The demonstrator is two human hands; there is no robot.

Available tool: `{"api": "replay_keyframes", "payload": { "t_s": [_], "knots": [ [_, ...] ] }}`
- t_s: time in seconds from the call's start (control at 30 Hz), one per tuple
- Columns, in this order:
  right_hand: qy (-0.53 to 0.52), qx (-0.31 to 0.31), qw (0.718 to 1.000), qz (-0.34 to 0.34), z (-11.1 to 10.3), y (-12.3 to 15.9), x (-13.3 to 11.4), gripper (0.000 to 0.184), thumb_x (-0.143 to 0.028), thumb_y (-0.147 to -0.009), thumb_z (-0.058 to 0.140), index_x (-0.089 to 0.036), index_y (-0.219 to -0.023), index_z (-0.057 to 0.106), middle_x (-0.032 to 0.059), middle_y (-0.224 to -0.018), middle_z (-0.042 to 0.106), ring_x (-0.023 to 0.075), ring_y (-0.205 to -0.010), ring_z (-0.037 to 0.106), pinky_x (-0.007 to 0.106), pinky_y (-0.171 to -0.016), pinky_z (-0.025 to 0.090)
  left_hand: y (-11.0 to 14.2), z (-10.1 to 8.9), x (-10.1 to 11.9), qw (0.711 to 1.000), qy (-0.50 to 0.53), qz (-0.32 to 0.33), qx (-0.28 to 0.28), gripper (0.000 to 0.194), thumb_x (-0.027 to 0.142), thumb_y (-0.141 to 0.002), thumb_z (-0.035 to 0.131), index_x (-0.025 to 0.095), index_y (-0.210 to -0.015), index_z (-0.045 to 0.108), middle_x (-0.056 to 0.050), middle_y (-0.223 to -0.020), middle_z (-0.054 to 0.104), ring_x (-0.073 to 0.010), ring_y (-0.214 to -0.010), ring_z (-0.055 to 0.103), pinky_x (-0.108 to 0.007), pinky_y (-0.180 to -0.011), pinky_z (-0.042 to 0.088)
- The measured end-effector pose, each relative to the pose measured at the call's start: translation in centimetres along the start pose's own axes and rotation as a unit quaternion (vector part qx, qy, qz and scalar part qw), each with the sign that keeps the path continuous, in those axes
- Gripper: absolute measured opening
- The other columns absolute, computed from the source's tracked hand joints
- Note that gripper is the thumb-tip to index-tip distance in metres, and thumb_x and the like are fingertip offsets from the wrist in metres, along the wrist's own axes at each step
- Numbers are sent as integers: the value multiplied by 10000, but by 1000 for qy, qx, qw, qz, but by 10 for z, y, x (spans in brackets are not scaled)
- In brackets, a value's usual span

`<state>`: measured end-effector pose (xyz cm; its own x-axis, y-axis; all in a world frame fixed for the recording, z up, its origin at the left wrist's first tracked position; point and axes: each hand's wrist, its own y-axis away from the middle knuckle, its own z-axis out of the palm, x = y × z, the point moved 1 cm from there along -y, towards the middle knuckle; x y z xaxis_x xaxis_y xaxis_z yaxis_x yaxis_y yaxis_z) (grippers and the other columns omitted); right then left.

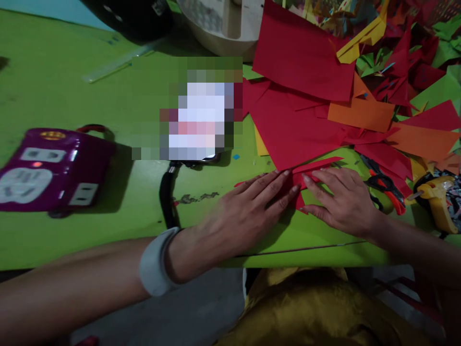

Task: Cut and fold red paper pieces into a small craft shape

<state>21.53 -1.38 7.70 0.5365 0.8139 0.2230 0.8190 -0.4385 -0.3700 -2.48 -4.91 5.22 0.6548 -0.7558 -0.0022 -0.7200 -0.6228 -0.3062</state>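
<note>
A folded piece of red paper (319,165) lies near the table's front edge, under the fingers of both my hands. My left hand (248,209) rests on it with fingers stretched out flat, hiding much of its left part. From the right, my right hand (344,202) touches the same piece, its fingertips on the folded strip and its thumb spread apart below. The two hands' fingertips are close together. Larger red sheets (298,125) lie just beyond my fingers. A pale band (154,262) is around my left wrist.
A purple power-socket block (68,168) stands at the left. A phone with a blurred screen (198,125) and black strap (167,197) lies beyond my left hand. Orange paper (360,114), scissors (383,182) and a yellow tool (441,197) are at the right, below heaped paper scraps.
</note>
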Motion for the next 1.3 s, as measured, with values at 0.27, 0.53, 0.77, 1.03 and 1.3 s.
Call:
{"api": "replay_keyframes", "payload": {
  "t_s": [0.27, 0.53, 0.77, 1.03, 1.3],
  "knots": [
    [-29, -35, 999, -7, -1, 11, -2, 507, -546, -1050, 544, -118, -1222, 755, 135, -1128, 784, 250, -1103, 649, 380, -1015, 437, 1, 2, 1, 1000, -7, -5, -1, 488, 106, -1005, 459, 102, -1482, 561, -185, -1472, 642, -323, -1275, 668, -423, -918, 620],
    [-28, -30, 999, -6, 1, 9, -1, 472, -519, -1039, 580, -116, -1209, 757, 137, -1134, 779, 246, -1112, 643, 374, -996, 451, -1, 0, 0, 1000, 16, 0, 0, 479, 104, -1000, 469, 83, -1468, 572, -216, -1492, 617, -340, -1279, 671, -447, -932, 622],
    [-50, -34, 998, -3, 5, 12, 0, 433, -500, -1028, 606, -136, -1208, 757, 132, -1149, 779, 251, -1125, 648, 379, -994, 465, 0, 6, -2, 999, 39, 31, 2, 437, 83, -1014, 439, 66, -1414, 612, -162, -1516, 617, -292, -1374, 619, -438, -1101, 554],
    [-34, -43, 998, -15, 8, 12, 1, 517, -566, -1060, 501, -137, -1215, 745, 127, -1160, 772, 251, -1131, 650, 376, -992, 457, -4, 5, -5, 997, 63, 36, -3, 447, 152, -1059, 447, 46, -1481, 551, -177, -1507, 621, -297, -1365, 622, -448, -1124, 539],
    [-23, -63, 998, -1, 1, 12, 2, 508, -547, -1030, 577, -121, -1250, 745, 164, -1208, 771, 286, -1185, 650, 423, -1019, 469, -10, 1, -8, 998, 41, 50, -24, 368, 265, -1094, 466, 121, -1339, 699, -159, -1462, 660, -306, -1278, 678, -464, -1067, 586]
  ]
}}
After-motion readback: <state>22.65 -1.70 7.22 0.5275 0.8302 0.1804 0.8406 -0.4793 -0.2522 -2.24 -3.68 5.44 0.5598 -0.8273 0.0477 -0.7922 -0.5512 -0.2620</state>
